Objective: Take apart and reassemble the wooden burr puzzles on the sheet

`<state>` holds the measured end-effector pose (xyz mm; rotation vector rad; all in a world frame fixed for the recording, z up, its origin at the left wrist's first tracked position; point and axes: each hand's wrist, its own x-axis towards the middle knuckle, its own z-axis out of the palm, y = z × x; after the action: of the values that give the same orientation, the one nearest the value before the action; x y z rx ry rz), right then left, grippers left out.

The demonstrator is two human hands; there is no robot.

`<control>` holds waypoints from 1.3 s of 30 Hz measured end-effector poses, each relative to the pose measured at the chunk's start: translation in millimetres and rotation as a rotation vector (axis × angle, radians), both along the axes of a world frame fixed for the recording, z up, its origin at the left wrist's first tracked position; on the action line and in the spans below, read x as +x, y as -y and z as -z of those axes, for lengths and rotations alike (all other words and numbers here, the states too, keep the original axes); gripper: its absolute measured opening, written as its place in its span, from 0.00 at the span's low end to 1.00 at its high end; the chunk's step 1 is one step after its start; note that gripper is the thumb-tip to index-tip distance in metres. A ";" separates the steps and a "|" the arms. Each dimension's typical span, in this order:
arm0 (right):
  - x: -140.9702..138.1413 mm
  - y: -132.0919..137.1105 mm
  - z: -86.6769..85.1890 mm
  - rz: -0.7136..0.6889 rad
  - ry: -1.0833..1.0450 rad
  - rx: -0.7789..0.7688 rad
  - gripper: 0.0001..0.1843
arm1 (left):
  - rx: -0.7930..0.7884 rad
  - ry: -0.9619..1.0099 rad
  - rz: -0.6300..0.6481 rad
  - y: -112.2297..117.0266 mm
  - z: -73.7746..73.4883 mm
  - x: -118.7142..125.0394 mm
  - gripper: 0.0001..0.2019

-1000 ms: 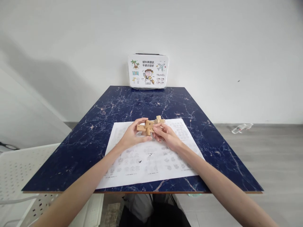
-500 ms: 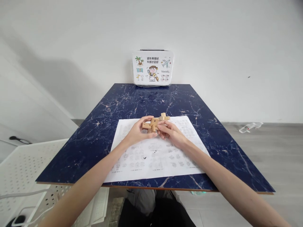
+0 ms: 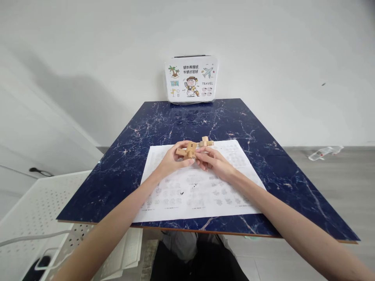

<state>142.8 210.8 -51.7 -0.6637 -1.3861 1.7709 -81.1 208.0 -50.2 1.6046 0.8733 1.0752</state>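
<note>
Several interlocked wooden puzzle pieces (image 3: 191,148), one marked with a "2", are held between my two hands over the printed sheet. My left hand (image 3: 173,159) is closed on their left side, thumb at the front and fingers behind. At their right side, my right hand (image 3: 211,160) pinches with its fingertips; the exact part it grips is hidden. Just beyond my right hand, a separate cross-shaped wooden puzzle assembly (image 3: 206,142) stands at the sheet's far edge. The white sheet (image 3: 202,207) carries rows of small printed diagrams and some dark marks.
The sheet lies on a dark blue marbled table (image 3: 187,121). A white case (image 3: 191,80) with cartoon prints stands at the table's far end by the wall. To the left is a white perforated rack (image 3: 38,210) with a cable. A clear plastic bottle (image 3: 324,153) lies on the floor at right.
The held puzzle pieces have tilted, and the face marked "2" now stands more upright. Both hands keep their hold. The whole view has shifted slightly.
</note>
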 end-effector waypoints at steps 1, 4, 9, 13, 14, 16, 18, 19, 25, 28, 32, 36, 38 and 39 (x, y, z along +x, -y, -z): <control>-0.1 0.0 0.1 -0.001 -0.002 0.000 0.16 | -0.001 0.003 0.000 0.0 0.0 0.3 0.34; -0.4 0.3 -0.9 0.000 -0.016 -0.014 0.15 | -0.010 0.014 -0.001 0.3 0.2 1.1 0.34; -0.3 0.6 -2.9 0.002 -0.025 -0.030 0.16 | -0.023 0.012 0.005 0.7 0.3 0.4 0.35; -0.2 -0.9 -0.2 -0.006 -0.039 -0.021 0.16 | -0.028 0.007 -0.001 3.3 -2.0 0.6 0.36; -0.3 -1.4 0.6 -0.007 -0.039 -0.016 0.16 | -0.029 0.000 -0.012 4.6 -3.1 1.1 0.36; -0.7 -2.2 1.6 -0.006 -0.030 -0.007 0.17 | -0.028 -0.020 -0.048 7.4 -5.6 2.3 0.36; -1.1 -2.7 1.8 0.001 -0.024 -0.002 0.18 | -0.027 -0.035 -0.083 10.1 -7.6 3.3 0.36; -1.2 -2.8 1.7 0.002 -0.027 -0.001 0.19 | -0.028 -0.038 -0.096 11.0 -8.3 3.6 0.37; -0.1 -3.6 3.6 -0.009 -0.071 0.003 0.19 | -0.044 -0.031 -0.101 12.4 -9.9 3.4 0.40; 0.7 -5.2 6.5 -0.018 -0.084 0.022 0.18 | -0.074 0.001 -0.081 12.5 -11.3 3.8 0.40; 1.1 -7.2 9.2 -0.043 -0.095 0.043 0.18 | -0.044 -0.011 -0.075 12.7 -13.0 3.8 0.41; 0.3 -6.6 8.7 -0.030 -0.084 0.037 0.19 | 0.019 -0.067 -0.095 14.6 -14.0 4.1 0.42; -0.3 -5.4 7.4 -0.032 -0.080 0.030 0.18 | 0.052 -0.096 -0.133 16.4 -14.4 5.0 0.41; -0.5 -4.8 6.6 -0.036 -0.081 0.023 0.18 | 0.066 -0.106 -0.154 17.3 -14.5 5.6 0.40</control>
<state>142.4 215.6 -58.3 -0.5517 -1.3693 1.7879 -75.5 190.7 -35.7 1.6832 1.0558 1.1448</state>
